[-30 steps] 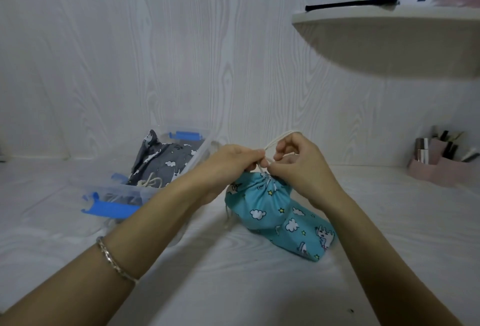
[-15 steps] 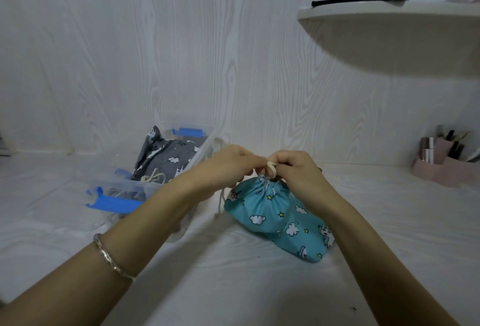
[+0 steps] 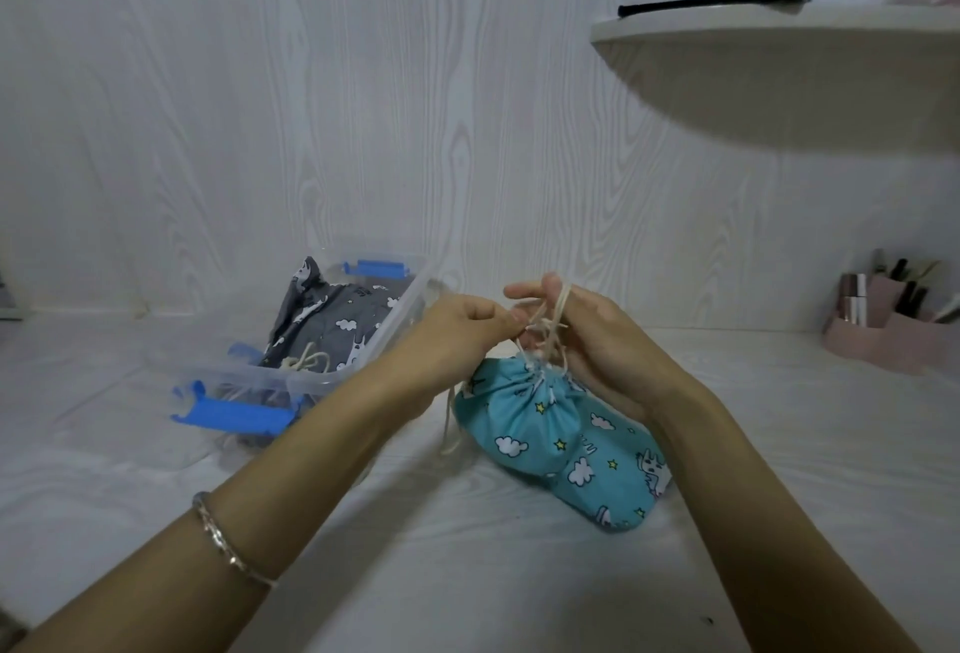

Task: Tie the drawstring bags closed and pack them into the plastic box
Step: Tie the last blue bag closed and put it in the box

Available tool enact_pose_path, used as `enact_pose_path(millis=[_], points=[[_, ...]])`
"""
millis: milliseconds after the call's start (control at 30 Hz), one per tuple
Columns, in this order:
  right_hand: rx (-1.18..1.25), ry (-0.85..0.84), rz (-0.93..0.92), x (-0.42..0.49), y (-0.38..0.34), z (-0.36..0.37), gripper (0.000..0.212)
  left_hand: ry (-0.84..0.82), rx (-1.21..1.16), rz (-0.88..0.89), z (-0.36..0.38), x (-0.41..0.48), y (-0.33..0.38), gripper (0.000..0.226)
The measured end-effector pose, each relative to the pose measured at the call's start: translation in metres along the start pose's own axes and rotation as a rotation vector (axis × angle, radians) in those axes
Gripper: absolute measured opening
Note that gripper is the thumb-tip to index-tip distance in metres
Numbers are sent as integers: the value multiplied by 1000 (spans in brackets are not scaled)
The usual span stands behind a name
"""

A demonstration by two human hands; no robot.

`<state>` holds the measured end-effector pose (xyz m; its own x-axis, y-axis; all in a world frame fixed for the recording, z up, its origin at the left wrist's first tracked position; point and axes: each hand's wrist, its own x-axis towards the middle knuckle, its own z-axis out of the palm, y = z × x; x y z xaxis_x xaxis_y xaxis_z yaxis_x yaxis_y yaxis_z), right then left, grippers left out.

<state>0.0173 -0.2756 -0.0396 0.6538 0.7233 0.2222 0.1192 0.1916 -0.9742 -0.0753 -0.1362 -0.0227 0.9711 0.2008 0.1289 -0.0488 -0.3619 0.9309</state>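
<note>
A teal drawstring bag printed with clouds and stars lies on the white surface, its mouth gathered tight. Its cream drawstring rises from the gathered mouth between my hands. My left hand pinches one strand at the left. My right hand holds the cord looped over its raised fingers. To the left stands a clear plastic box with blue latches. Inside it lies a grey drawstring bag with white clouds, its cord tied.
A pink organiser with small cosmetics stands at the far right by the wall. A rounded white shelf juts out above on the right, with a flat black item on it. A loose cord end hangs left of the teal bag.
My hands were pinched together over the bag's mouth. Now my right fingers have lifted with the cord looped over them, and my left hand has pulled a little leftward.
</note>
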Motion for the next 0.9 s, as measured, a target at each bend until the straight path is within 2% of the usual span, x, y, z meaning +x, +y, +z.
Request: enact_pose_path(millis=[67,200,300,400,467,633,833,900], points=[[147,62,-27,2,-4,-2,50,25,-3,8,1,0,1,26],[600,169,13,0,-18,-16,60,122,33,48,-6,0,-6,29],[647,228,63,0,-11,-17,55,122,134,125,-14,2,-12,29],[649,277,116,3,1,-21,57,202,157,120,-18,5,-14,33],[572,307,142,5,9,-27,56,219,30,79,-20,6,-13,35],[299,296,242,9,22,-33,53,12,-638,-44,-8,3,-8,38],[-131,145,462,-6,16,-36,24,122,-712,-71,-5,6,-6,32],[-345,152,474,-12,16,-33,41,126,-688,-82,-4,5,-4,31]])
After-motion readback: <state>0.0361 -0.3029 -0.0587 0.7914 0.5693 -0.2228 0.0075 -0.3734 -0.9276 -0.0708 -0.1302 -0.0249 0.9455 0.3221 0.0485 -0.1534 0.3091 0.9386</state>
